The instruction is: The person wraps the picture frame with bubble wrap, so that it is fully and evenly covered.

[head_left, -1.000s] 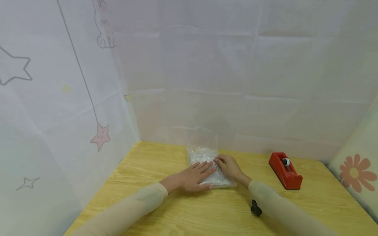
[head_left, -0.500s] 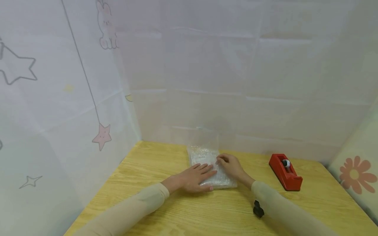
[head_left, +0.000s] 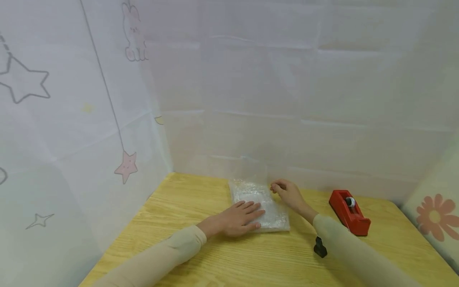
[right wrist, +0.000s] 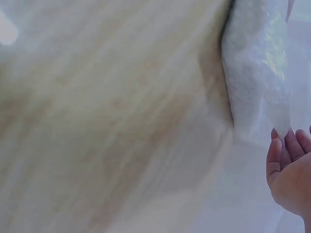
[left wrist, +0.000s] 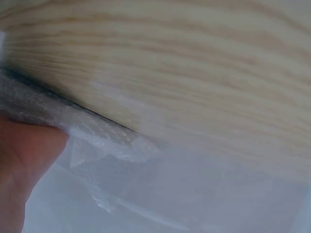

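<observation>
While the bubble wrap [head_left: 250, 194] is pinched at its edge by the right hand [head_left: 289, 196], its near part is covered by the left hand [head_left: 237, 219], laid flat, fingers straight. The wrap is set on the table [head_left: 222, 259], left of the red tape dispenser [head_left: 353, 220].

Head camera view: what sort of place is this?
Likely an indoor work corner: a wooden table bears a bubble-wrap packet and a red tape dispenser, and a star-printed sheet lines its left side.
</observation>
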The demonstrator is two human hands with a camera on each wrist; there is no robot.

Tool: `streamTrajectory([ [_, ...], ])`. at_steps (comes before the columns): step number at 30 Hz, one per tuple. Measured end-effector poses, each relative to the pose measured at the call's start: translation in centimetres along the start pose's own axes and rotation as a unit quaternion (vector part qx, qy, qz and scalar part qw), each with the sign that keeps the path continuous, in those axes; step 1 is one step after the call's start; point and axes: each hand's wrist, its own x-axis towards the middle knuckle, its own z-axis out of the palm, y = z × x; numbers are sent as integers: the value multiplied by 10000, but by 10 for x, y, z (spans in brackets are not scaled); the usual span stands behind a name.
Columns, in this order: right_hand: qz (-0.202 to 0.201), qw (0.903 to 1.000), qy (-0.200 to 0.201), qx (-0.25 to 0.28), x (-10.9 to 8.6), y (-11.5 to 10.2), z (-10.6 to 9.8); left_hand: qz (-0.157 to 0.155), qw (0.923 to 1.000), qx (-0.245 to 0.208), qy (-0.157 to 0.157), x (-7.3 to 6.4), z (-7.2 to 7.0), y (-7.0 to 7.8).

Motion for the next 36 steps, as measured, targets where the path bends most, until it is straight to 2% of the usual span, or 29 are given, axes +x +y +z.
streamTrajectory([
  [5,98,9997,67,-198,13,1,-1,-33,10000,-61,8,0,3,1],
  [9,492,9982,202,-271,29,-1,0,-24,10000,34,73,0,3,1],
  [12,781,9960,400,-137,46,-4,3,-37,9999,98,122,0,1,0],
  [15,883,9944,570,-45,59,-5,8,-35,9998,167,120,-1,-2,-1],
  [22,913,9944,520,-64,74,-8,21,2,9999,136,87,-2,-7,3],
  [28,909,9946,494,-10,80,-8,26,-21,9998,176,107,-3,-5,4],
  [36,556,9979,222,-230,85,5,26,-6,9999,29,99,-4,-2,3],
])
